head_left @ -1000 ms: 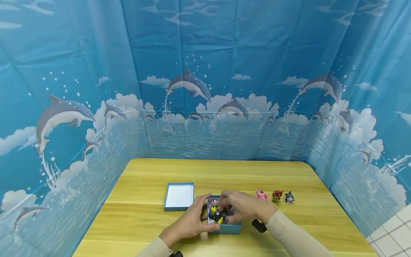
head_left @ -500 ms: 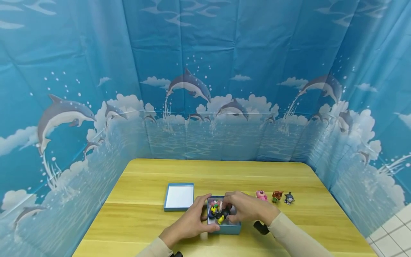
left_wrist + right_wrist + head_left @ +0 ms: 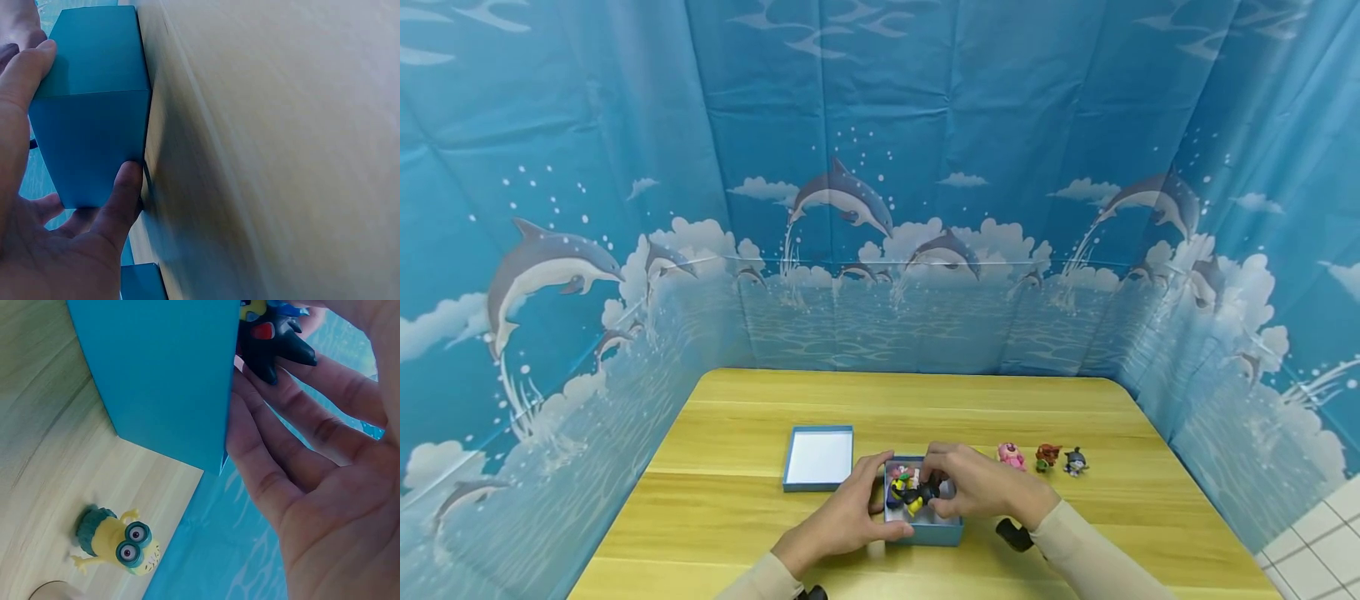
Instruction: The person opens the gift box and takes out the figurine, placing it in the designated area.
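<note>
While it is being held on both sides, the scene is set out like this:

Blue box (image 3: 925, 527): it is placed on the wooden table (image 3: 737, 508), near the front edge and about in the middle. Small toys are piled inside it.

Black toy (image 3: 925, 493): it is seen at the top of the pile in the box, pinched by the right hand.

Right hand (image 3: 973, 487): its fingers (image 3: 294, 419) are curled around the black toy, just over the box's right wall.

Left hand (image 3: 842, 521): the box's left side is gripped, with the thumb (image 3: 122, 194) on one wall and a finger on the next wall.

Lid (image 3: 818, 458): it is laid open side up, just left of the box and behind it.

Yellow toy (image 3: 119, 540): it is seen on the table beside the box.

Three little toys (image 3: 1045, 457): they are lined up in a row to the right of the box.

Dolphin curtain (image 3: 880, 208): it is hung around the table.
</note>
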### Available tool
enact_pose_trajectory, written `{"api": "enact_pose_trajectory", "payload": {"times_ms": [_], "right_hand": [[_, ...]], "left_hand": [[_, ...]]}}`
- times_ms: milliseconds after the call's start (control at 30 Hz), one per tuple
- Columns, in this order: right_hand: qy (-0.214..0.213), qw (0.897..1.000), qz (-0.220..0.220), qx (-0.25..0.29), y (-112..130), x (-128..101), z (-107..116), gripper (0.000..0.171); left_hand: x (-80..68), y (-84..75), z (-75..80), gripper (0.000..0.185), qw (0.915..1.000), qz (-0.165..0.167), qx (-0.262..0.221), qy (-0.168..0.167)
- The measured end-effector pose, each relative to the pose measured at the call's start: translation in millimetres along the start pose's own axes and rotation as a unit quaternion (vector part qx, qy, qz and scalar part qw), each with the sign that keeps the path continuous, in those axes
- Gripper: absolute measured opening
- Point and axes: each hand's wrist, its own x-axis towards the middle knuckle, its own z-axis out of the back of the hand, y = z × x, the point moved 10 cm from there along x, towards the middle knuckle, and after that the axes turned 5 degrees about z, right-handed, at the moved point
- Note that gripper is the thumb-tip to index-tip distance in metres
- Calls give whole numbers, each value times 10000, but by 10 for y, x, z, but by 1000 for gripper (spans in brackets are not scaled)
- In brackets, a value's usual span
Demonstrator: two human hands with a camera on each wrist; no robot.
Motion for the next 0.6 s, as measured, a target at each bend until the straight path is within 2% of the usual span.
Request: {"api": "enact_pose_trajectory", "payload": {"times_ms": [400, 600], "right_hand": [[-304, 9993, 184, 74, 51, -46, 46, 22], [-407, 9990, 193, 68, 70, -50, 59, 24]], "left_hand": [[10, 67, -13, 114, 9994, 82, 328, -33], [16, 51, -17, 115, 9993, 63, 361, -32]]}}
